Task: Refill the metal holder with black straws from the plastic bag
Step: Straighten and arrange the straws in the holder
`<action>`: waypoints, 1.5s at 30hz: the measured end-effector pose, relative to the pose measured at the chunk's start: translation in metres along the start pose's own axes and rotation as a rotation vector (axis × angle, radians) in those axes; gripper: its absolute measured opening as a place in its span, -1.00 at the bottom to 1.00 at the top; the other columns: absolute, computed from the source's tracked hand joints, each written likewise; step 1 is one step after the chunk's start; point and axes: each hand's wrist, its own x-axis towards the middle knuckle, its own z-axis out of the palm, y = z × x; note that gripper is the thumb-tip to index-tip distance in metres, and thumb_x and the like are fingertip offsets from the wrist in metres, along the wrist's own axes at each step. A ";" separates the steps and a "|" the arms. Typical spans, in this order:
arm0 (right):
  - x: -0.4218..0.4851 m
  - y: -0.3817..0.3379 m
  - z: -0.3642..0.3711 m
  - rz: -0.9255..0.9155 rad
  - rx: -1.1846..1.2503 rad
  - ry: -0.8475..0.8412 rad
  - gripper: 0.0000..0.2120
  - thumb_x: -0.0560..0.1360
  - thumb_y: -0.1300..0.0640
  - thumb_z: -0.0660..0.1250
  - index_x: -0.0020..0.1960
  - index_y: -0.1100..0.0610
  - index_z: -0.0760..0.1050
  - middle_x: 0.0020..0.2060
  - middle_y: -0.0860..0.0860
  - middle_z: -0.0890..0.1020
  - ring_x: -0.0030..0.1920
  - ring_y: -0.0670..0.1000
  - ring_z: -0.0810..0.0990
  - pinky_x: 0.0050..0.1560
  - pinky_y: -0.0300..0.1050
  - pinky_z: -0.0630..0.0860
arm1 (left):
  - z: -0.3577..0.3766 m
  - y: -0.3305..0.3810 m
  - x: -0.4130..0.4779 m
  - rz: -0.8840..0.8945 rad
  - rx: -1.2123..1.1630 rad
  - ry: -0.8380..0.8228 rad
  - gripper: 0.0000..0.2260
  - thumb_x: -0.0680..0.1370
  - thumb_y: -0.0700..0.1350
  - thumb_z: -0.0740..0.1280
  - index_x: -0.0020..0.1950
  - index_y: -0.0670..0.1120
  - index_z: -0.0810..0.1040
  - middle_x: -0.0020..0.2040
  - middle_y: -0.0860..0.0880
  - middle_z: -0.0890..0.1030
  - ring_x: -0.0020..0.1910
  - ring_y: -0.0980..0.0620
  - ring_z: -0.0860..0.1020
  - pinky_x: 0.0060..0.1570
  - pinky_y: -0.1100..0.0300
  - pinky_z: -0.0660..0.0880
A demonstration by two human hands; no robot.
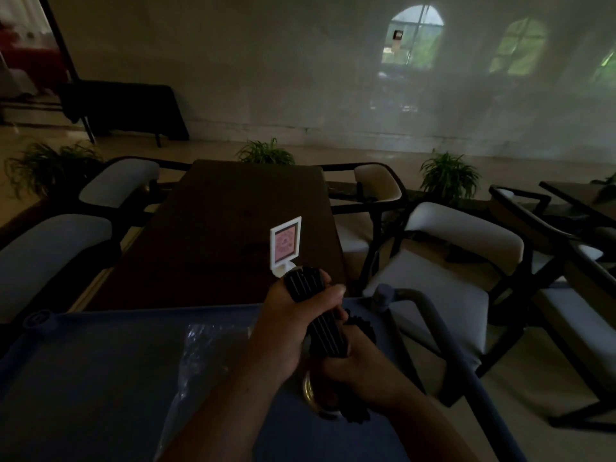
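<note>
Currently a bundle of black straws (308,288) is held just right of the lower centre of the frame, tilted with its upper end leaning toward the top left. It is gripped around its upper half by the left hand (290,325), fingers and thumb wrapped fully round, presumably so the bundle stays squared up and no straws splay out. The lower end is taken in by the right hand (363,368), which is curled closed just below. A brass-coloured rim, read as the metal holder (309,390), is seen at that hand's lower left edge. The holder looks to be held steady there so the bundle can be fed in, though dim light leaves the exact grip unclear. How deep the straws are seated cannot be told. More black straw ends are visible beside and under the right hand. The plastic bag (206,358) is left lying flat at lower centre-left on the blue cart top (83,378), near the hands, likely kept in reach for the next handful. The cart handle (420,295) is seen to the right of the hands. Beyond, at mid-frame, a dark table (216,235) carries a small sign stand (286,243), just above the straw tips in the frame. Padded chairs (443,261) are set along both sides.
</note>
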 end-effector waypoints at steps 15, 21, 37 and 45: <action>0.010 0.018 -0.080 -0.121 -0.048 0.480 -0.67 0.47 0.03 0.31 0.22 0.06 0.51 0.13 0.04 0.66 0.18 0.02 0.61 0.19 -0.02 0.53 | -0.006 0.011 0.030 0.318 0.219 0.312 -0.94 0.51 -0.24 0.35 -0.07 -0.09 0.55 -0.35 -0.03 0.55 -0.34 0.04 0.54 -0.22 0.14 0.54; 0.002 0.059 -0.075 -0.015 -0.018 0.598 -0.76 0.55 0.24 0.29 0.21 0.13 0.51 0.07 -0.02 0.65 0.15 -0.09 0.61 -0.01 -0.37 0.53 | -0.016 -0.003 0.040 0.334 0.241 0.396 -0.94 0.53 -0.15 0.37 -0.13 -0.11 0.55 -0.33 -0.06 0.57 -0.28 0.03 0.57 -0.05 0.05 0.55; 0.008 0.088 -0.042 0.028 -0.263 0.545 -0.44 0.46 0.21 0.45 0.31 -0.16 0.30 0.22 -0.12 0.53 0.20 -0.32 0.49 0.18 -0.38 0.45 | -0.006 -0.080 0.042 0.146 0.573 0.205 -0.90 0.51 -0.01 0.39 -0.15 0.01 0.53 -0.25 0.00 0.62 -0.25 0.14 0.61 -0.21 0.21 0.55; 0.020 0.086 -0.033 -0.044 -0.327 0.609 -0.56 0.49 0.07 0.26 0.36 -0.11 0.34 0.35 -0.08 0.46 0.37 -0.18 0.39 0.40 -0.18 0.32 | -0.011 -0.111 0.047 0.188 0.733 0.119 -0.70 0.44 0.00 0.44 0.15 0.07 0.53 0.26 0.18 0.50 0.31 0.22 0.43 0.30 0.24 0.37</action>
